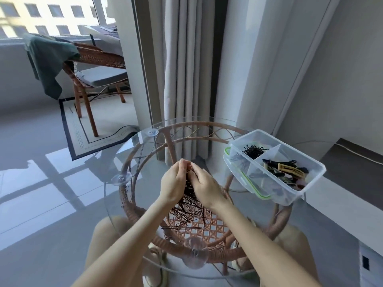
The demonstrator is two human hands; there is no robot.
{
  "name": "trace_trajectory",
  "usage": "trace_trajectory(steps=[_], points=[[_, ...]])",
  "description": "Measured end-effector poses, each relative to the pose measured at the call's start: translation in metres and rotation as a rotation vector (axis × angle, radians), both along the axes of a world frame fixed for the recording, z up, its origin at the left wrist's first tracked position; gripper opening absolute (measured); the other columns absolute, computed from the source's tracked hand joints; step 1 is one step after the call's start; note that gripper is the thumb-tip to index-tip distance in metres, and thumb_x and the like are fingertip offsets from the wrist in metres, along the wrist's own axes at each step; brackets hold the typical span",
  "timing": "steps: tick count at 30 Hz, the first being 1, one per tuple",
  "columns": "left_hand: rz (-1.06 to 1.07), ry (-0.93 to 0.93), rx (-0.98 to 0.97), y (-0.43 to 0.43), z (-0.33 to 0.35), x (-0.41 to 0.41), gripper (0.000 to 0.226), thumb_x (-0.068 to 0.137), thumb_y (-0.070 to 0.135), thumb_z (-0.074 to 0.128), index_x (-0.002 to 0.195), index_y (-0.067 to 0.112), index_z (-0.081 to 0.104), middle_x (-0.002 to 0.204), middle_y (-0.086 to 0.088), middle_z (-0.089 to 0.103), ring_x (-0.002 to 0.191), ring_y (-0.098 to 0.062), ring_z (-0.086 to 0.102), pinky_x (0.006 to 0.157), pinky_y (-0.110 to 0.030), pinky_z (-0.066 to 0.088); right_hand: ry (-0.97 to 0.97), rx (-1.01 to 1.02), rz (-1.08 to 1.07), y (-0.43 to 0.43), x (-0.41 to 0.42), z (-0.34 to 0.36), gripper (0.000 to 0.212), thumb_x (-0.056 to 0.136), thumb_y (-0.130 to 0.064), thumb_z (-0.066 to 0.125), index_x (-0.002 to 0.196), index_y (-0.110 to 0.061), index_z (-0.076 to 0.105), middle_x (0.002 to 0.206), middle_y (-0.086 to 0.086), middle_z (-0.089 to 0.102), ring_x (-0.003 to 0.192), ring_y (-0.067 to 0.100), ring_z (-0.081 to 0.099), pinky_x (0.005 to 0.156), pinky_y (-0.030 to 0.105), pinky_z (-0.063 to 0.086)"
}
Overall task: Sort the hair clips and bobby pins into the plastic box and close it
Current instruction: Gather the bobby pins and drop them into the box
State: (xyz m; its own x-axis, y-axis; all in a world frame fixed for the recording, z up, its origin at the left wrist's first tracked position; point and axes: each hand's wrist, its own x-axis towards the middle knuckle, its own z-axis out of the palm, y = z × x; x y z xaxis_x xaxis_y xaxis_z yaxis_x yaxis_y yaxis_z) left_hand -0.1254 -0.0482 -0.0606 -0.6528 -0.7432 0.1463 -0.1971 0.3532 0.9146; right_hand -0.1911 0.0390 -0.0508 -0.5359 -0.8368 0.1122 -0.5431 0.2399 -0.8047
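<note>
**Q:** What does the head view show?

**A:** A person sits at a round glass surface (pixel 128 235) laid over a rattan frame. Both hands meet near its middle. The left hand (pixel 173 183) and the right hand (pixel 204 186) each have a curled grip on one bunch of dark bobby pins (pixel 188 188), with the fingertips pressed together at the top. The bunch hangs between the palms. Its lower ends fan into a loose heap (pixel 186 216) lying on the glass.

**Q:** Where is the box?

**A:** The plastic box (pixel 310 160) stands open at the right edge of the surface, well apart from the hands. Its far compartment holds black pins (pixel 253 151). The near right one holds hair clips (pixel 288 169). The green-edged lid (pixel 263 195) lies under the box.

**Q:** How will the pins handle?

**A:** My judgement is that they are light, thin, springy wire. They look slippery and are likely to snag on each other. A firm pinch across the middle of an aligned bunch should hold better than scooping. Any pins left crosswise may slide out during the carry to the box.

**Q:** Any strays?

**A:** One single pin (pixel 125 198) lies near the left side of the surface, away from the heap.
</note>
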Motion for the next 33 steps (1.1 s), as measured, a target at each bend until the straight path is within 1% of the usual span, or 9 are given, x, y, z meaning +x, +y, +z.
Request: trace_trajectory(steps=[3, 6, 9, 11, 17, 21, 26, 29, 33], points=[[0.004, 0.129, 0.277, -0.003, 0.006, 0.009, 0.041, 0.099, 0.033, 0.030, 0.100, 0.011, 0.065, 0.101, -0.008, 0.069, 0.099, -0.021, 0.063, 0.095, -0.037, 0.046, -0.025, 0.070, 0.124, 0.024, 0.001, 0.009, 0.055, 0.092, -0.046, 0.045, 0.141, -0.024, 0.031, 0.144, -0.004, 0.041, 0.135, 0.011, 0.032, 0.111, 0.034, 0.026], [-0.143, 0.119, 0.343, -0.007, 0.012, 0.026, 0.041, 0.099, 0.029, 0.031, 0.110, 0.004, 0.062, 0.113, -0.014, 0.065, 0.110, -0.024, 0.059, 0.104, -0.036, 0.040, 0.193, 0.350, 0.337, 0.047, 0.001, 0.013, 0.109, 0.063, -0.070, 0.061, 0.147, -0.027, 0.006, 0.156, -0.008, 0.011, 0.139, 0.005, -0.002, 0.114, 0.031, 0.002], [-0.253, 0.042, 0.351, -0.003, 0.014, 0.042, 0.039, 0.098, 0.033, 0.033, 0.115, 0.010, 0.060, 0.118, -0.007, 0.064, 0.114, -0.017, 0.057, 0.106, -0.033, 0.038, 0.331, 0.406, 0.359, 0.048, 0.002, -0.001, 0.128, 0.046, -0.085, 0.053, 0.147, -0.029, -0.003, 0.157, -0.006, 0.001, 0.144, 0.013, -0.005, 0.116, 0.030, -0.005], [-0.279, 0.000, 0.336, 0.005, 0.017, 0.048, 0.042, 0.092, 0.042, 0.039, 0.116, 0.014, 0.060, 0.118, -0.003, 0.064, 0.113, -0.014, 0.057, 0.104, -0.031, 0.040, 0.339, 0.302, 0.287, 0.043, 0.004, -0.010, 0.124, 0.047, -0.090, 0.038, 0.148, -0.025, 0.006, 0.155, -0.003, 0.017, 0.143, 0.015, 0.010, 0.118, 0.034, 0.006], [-0.228, 0.011, 0.328, 0.017, 0.035, 0.051, 0.035, 0.095, 0.025, 0.040, 0.120, 0.005, 0.055, 0.116, -0.005, 0.058, 0.107, -0.014, 0.052, 0.079, -0.010, 0.042, 0.316, 0.041, 0.141, 0.031, 0.005, -0.009, 0.082, 0.071, -0.066, 0.045, 0.129, -0.010, 0.049, 0.122, 0.004, 0.060, 0.112, 0.017, 0.047, 0.092, 0.026, 0.036], [-0.239, -0.023, 0.280, 0.006, 0.038, 0.052, 0.034, 0.094, 0.029, 0.046, 0.118, 0.007, 0.057, 0.116, -0.004, 0.059, 0.107, -0.013, 0.053, 0.080, -0.007, 0.041, 0.254, 0.021, 0.150, 0.034, 0.004, -0.001, 0.071, 0.076, -0.059, 0.057, 0.128, -0.010, 0.051, 0.123, 0.003, 0.058, 0.114, 0.014, 0.045, 0.099, 0.034, 0.039], [-0.293, -0.371, -0.164, -0.018, 0.033, 0.067, 0.073, 0.058, 0.069, 0.050, 0.121, 0.034, 0.053, 0.126, 0.011, 0.052, 0.120, -0.009, 0.046, 0.105, -0.035, 0.035, 0.521, 0.274, 0.083, 0.052, -0.006, 0.011, 0.106, 0.060, -0.080, 0.043, 0.143, -0.017, 0.027, 0.143, -0.003, 0.038, 0.132, 0.017, 0.030, 0.111, 0.035, 0.022], [-0.387, -0.656, -0.477, -0.020, 0.031, 0.072, 0.085, 0.061, 0.062, 0.065, 0.137, 0.035, 0.036, 0.137, 0.007, 0.043, 0.127, -0.015, 0.034, 0.107, -0.038, 0.032, 0.524, 0.358, 0.079, 0.054, -0.011, 0.011, 0.088, 0.072, -0.062, 0.061, 0.141, -0.015, 0.032, 0.133, 0.000, 0.044, 0.125, 0.019, 0.035, 0.108, 0.036, 0.029], [-0.412, -0.664, -0.597, -0.016, 0.026, 0.066, 0.084, 0.068, 0.050, 0.072, 0.139, 0.034, 0.031, 0.133, 0.002, 0.044, 0.121, -0.018, 0.036, 0.103, -0.034, 0.036, 0.392, 0.296, 0.097, 0.047, -0.006, 0.014, 0.048, 0.082, -0.040, 0.064, 0.124, -0.018, 0.054, 0.108, 0.004, 0.052, 0.107, 0.022, 0.048, 0.093, 0.036, 0.042]])
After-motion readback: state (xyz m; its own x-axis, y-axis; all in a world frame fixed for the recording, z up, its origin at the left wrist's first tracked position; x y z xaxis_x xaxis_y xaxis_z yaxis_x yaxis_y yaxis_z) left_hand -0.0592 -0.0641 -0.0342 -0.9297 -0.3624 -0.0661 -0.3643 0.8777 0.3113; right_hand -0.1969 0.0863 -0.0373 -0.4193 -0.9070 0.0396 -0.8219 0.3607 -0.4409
